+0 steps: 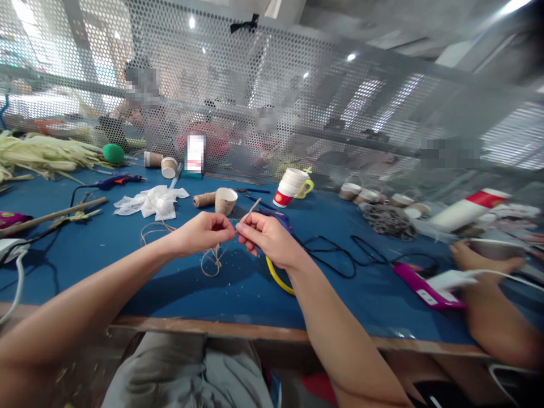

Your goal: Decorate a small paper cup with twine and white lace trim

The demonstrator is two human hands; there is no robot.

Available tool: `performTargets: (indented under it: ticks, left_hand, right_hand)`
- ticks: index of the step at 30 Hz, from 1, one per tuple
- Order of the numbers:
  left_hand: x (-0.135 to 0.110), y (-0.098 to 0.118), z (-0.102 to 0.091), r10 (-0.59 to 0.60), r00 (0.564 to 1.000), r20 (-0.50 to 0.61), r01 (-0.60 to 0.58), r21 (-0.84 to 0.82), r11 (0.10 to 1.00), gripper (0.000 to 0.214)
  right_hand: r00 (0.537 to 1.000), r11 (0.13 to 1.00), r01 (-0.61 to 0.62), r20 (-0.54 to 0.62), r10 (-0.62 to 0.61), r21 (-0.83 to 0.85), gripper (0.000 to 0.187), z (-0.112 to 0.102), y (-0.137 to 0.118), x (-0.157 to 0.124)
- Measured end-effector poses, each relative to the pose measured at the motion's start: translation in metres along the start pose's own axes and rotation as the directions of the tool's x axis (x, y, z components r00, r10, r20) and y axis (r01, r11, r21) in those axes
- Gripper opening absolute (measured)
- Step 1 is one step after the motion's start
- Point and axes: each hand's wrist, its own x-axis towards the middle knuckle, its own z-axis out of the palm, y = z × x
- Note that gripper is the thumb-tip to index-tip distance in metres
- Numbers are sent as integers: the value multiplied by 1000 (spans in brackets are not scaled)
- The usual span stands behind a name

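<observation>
The blue table (191,306), its front edge trimmed in worn brown, runs up to a perforated metal screen (297,96) along its back edge. Light comes through the holes, and ceiling lights (351,57) show above.

Near the middle of the table, in from the front edge, the person's left hand (212,233) and right hand (264,235) meet. The right is clamped on a thin brown strand (251,209) between thumb and fingers, its tip sticking up; the left has thumb and fingers pinched together on the strand's lower part. Loose twine (210,265) loops on the blue just below them.

Behind the hands stand a small cup (225,202) and, just beside it, a twine spool (204,199). Toward the back left corner lie pale husks (46,154), a green ball (113,153) and a blue glue gun (119,181). A lit phone (195,153) leans upright near the back edge, and stacked white cups (285,191) tilt right of centre.

Toward the right edge are a grey yarn heap (389,220), a purple power strip (429,286) near the front edge, and another person's blurred arm (495,317).
</observation>
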Motion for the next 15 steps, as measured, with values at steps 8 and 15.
performTargets:
  ticks: [8,15]
  left_hand:
    - [-3,1,-6,3,983,181,37,-218,975,20]
    - [-2,1,-4,7,991,134,9,-117,993,20]
  right_hand:
    - [997,996,25,72,-31,82,18,-4,-5,-5]
    - [998,998,18,67,-22,53,20,-3,-2,-2]
